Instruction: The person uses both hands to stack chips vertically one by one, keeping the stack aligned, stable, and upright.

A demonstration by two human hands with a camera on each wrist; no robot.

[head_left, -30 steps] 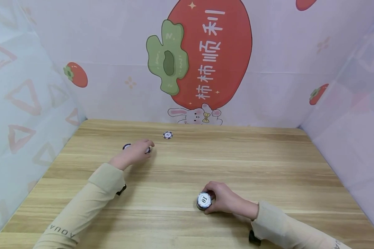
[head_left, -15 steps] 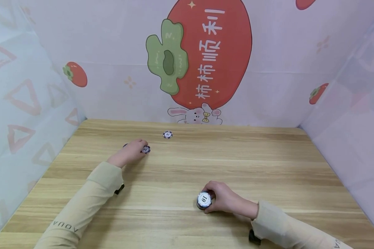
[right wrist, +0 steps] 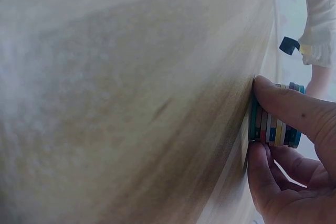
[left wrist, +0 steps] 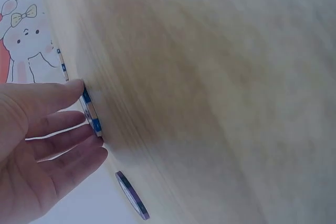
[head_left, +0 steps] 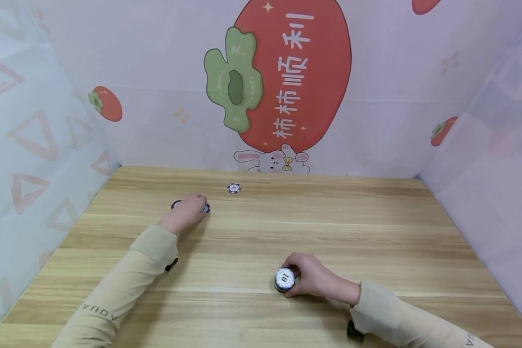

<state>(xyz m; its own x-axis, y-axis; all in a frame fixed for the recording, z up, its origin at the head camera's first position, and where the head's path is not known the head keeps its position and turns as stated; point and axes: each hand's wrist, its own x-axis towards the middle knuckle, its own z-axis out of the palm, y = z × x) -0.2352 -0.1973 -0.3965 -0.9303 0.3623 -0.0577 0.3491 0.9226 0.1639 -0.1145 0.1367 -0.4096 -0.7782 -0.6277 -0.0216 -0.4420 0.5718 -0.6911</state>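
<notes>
At the back left of the table, my left hand [head_left: 184, 213] is down at a dark-edged poker chip [head_left: 206, 208]. In the left wrist view my thumb meets one edge of this blue-and-tan-edged chip [left wrist: 91, 111] and the fingertips meet the opposite edge, pinching it flat at the tabletop. A second chip [left wrist: 132, 195] lies beside the fingers, mostly covered by the hand in the head view. Near the front middle, my right hand [head_left: 311, 276] grips a stack of poker chips [head_left: 284, 279], topped by a white one marked 10. The stack's edges [right wrist: 278, 121] show several colours.
A lone chip [head_left: 234, 188] marked 10 lies near the table's back edge. The wooden table [head_left: 352, 212] is bounded by printed cloth walls [head_left: 156, 135] at the back and both sides.
My left hand drew back a little to the left, then shifted slightly right, its fingers now round the chip's edge. My right hand and the stack have kept their place.
</notes>
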